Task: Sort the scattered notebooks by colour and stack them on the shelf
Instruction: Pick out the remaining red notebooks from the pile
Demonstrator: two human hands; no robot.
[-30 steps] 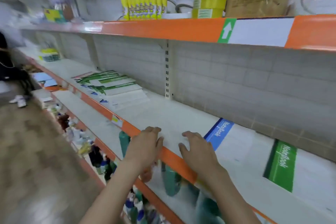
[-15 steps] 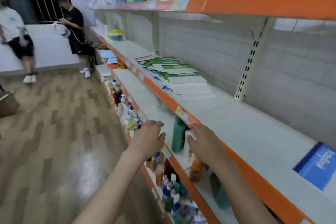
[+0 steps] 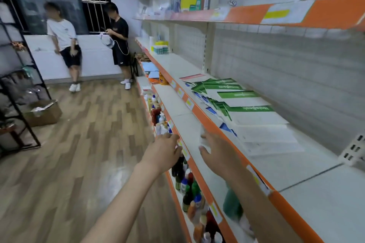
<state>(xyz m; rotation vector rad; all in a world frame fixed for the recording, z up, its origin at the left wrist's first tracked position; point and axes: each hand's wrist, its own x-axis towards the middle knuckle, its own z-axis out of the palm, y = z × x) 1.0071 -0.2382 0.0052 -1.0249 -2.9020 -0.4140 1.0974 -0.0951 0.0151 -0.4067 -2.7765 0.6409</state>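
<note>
A loose pile of green-and-white notebooks [image 3: 246, 108] lies fanned out on the white shelf [image 3: 292, 165] with its orange front edge, ahead of me to the right. Blue-cornered notebooks [image 3: 210, 110] poke out from under the pile, and a pink one [image 3: 192, 77] lies at its far end. Both my hands are held out in front of the shelf, short of the pile. My left hand [image 3: 165, 149] hovers with relaxed fingers over the lower shelf's edge. My right hand [image 3: 216, 152] is spread open near the orange edge. Neither hand holds anything.
Bottles [image 3: 189, 189] crowd the lower shelves below my hands. An upper orange-edged shelf [image 3: 256, 14] carries boxes. Two people [image 3: 118, 45] stand at the aisle's far end. A cardboard box [image 3: 42, 112] sits by a black rack [image 3: 21, 85] on the left, on the wooden floor.
My view has swung left along the aisle. The blue and green notebooks at the right have left the frame, and the fanned pile is closer. Both hands stay empty and have moved with me.
</note>
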